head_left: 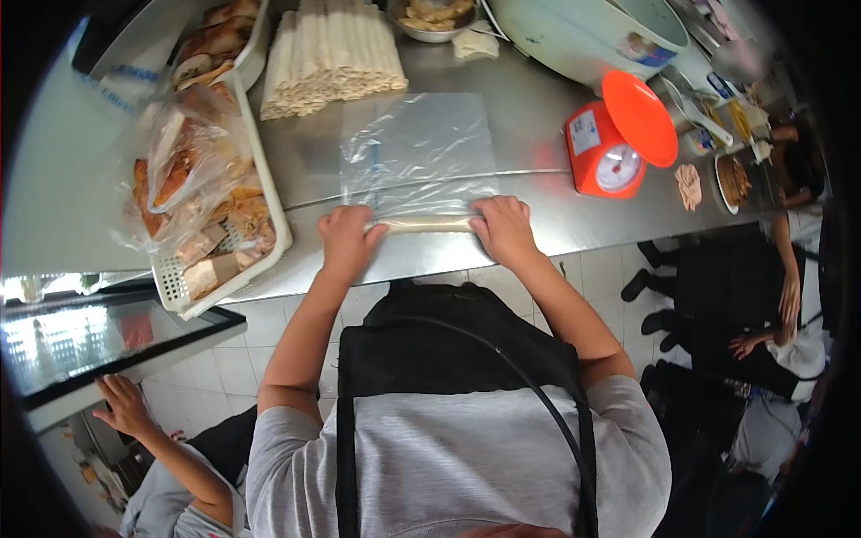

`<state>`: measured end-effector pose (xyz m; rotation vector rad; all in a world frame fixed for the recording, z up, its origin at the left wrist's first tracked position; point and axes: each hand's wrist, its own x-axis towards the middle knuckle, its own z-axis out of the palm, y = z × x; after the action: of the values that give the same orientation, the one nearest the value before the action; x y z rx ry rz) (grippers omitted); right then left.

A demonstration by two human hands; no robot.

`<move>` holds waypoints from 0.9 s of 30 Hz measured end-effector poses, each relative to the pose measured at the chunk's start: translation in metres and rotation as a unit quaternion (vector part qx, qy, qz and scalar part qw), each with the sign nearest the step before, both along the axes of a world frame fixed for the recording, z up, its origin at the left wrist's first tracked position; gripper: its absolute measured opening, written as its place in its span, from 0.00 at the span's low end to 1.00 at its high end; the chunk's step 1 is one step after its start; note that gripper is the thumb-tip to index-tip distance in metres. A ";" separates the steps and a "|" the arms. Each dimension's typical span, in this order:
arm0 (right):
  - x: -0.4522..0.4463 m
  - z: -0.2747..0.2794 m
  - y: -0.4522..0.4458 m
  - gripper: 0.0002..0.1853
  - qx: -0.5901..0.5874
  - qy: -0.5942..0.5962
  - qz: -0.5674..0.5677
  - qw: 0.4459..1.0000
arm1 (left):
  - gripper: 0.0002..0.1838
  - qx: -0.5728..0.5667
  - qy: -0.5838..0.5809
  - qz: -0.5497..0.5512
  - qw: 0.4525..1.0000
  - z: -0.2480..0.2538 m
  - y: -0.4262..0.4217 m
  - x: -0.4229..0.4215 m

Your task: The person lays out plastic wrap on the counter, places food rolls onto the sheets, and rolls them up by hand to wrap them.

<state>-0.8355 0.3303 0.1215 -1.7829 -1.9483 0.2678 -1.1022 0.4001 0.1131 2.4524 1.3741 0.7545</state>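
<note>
Clear plastic sheet (417, 148) lies flat on the steel tabletop (534, 148), just beyond the fingers. Pale roll (429, 224) lies crosswise along the sheet's near edge, between the two hands. Left hand (347, 240): fingers bent, holding the roll's left end, thumb pointing inward. Right hand (507, 230): fingers curled over the right end, thumb against it. Beyond the fingers of the left hand: stack of pale sticks (334, 54). Left of those fingers: white basket (272, 184) with browned chunks (213, 273) and a plastic bag (193, 166). Beyond and right of the right hand's fingers: red scale (583, 166), dish tilted.
</note>
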 end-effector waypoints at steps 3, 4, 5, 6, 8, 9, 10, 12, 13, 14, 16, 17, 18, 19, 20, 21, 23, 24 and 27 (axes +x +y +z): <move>-0.005 0.001 -0.003 0.13 0.067 -0.044 0.024 0.997 | 0.11 0.060 0.002 -0.023 0.998 -0.005 0.002 -0.002; -0.004 0.004 -0.001 0.13 0.047 -0.040 0.035 0.997 | 0.11 0.062 -0.001 -0.021 0.998 -0.003 0.003 -0.003; -0.004 0.008 0.001 0.13 0.028 -0.036 0.045 0.998 | 0.11 0.063 -0.005 -0.020 0.998 -0.002 0.003 -0.003; -0.007 0.016 0.006 0.13 0.007 -0.033 0.054 0.998 | 0.10 0.063 -0.008 -0.021 0.998 0.000 0.003 -0.003; -0.011 0.036 0.033 0.15 0.011 -0.029 0.045 0.999 | 0.11 0.068 -0.025 -0.016 0.997 -0.004 0.004 -0.003; -0.017 0.044 0.056 0.16 -0.002 0.001 0.040 0.999 | 0.11 0.065 -0.030 -0.015 0.997 -0.004 0.004 -0.004; -0.024 0.054 0.080 0.17 -0.015 0.030 0.035 0.999 | 0.12 0.062 -0.034 -0.016 0.997 -0.004 0.004 -0.004; -0.057 0.086 0.136 0.19 -0.016 0.095 0.026 0.995 | 0.12 0.068 -0.033 -0.014 0.997 -0.004 0.005 -0.005; -0.074 0.097 0.168 0.20 -0.015 0.136 0.032 0.990 | 0.13 0.069 -0.033 -0.015 0.997 -0.002 0.006 -0.004; -0.091 0.107 0.198 0.21 -0.015 0.177 0.039 0.983 | 0.13 0.071 -0.033 -0.016 0.997 -0.001 0.006 -0.004; -0.128 0.131 0.249 0.23 0.004 0.141 -0.026 0.990 | 0.15 0.035 -0.028 -0.009 0.999 0.003 0.006 -0.005; -0.144 0.135 0.272 0.24 0.007 0.110 -0.056 0.992 | 0.15 0.025 -0.031 -0.009 0.999 0.006 0.005 -0.005; -0.160 0.134 0.293 0.25 0.010 0.080 -0.085 0.993 | 0.15 0.014 -0.033 -0.008 0.999 0.009 0.005 -0.007; -0.170 0.133 0.312 0.26 0.012 0.051 -0.115 0.992 | 0.15 0.005 -0.042 -0.010 0.999 0.012 0.005 -0.008; -0.176 0.129 0.327 0.27 -0.019 0.030 -0.130 0.991 | 0.15 -0.004 -0.051 -0.011 0.999 0.013 0.005 -0.010; -0.181 0.123 0.341 0.29 -0.050 0.010 -0.144 0.988 | 0.16 -0.013 -0.060 -0.012 0.998 0.015 0.005 -0.013; -0.180 0.107 0.371 0.32 -0.095 -0.029 -0.119 0.988 | 0.16 -0.026 -0.091 -0.014 0.995 0.017 0.006 -0.022; -0.170 0.096 0.388 0.33 -0.110 -0.048 -0.081 0.990 | 0.15 -0.034 -0.107 -0.017 0.994 0.019 0.006 -0.025; -0.146 0.094 0.394 0.23 -0.177 0.138 -0.056 0.973 | 0.14 -0.040 -0.163 -0.003 0.986 0.024 0.008 -0.032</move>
<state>-0.9817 0.7244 0.2159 -1.9411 -1.6730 0.8221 -1.1343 0.4086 0.1369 2.1524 1.2451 1.0228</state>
